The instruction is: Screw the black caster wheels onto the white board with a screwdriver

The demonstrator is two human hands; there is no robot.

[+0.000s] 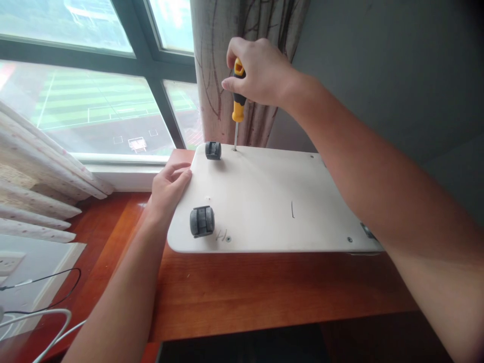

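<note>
A yellow and black screwdriver (238,108) stands nearly upright in my right hand (260,70), its handle between my thumb and fingers. The tip meets a screw (235,149) near the far left edge of a white board (264,196). My left hand (170,187) rests at the board's left edge, thumb against its rim and fingers partly hidden behind it. Two dark caster wheels, a far caster (213,150) and a near caster (202,221), stick up from the board's left end. Other screws show at the near left (228,239), near right (350,239) and far right (312,156).
Under the board is a reddish-brown wooden table (264,287). A window (98,101) and patterned curtains (212,65) stand behind it, with a grey wall (397,65) at right. White and black cables (56,312) hang at lower left near a wall socket (9,264).
</note>
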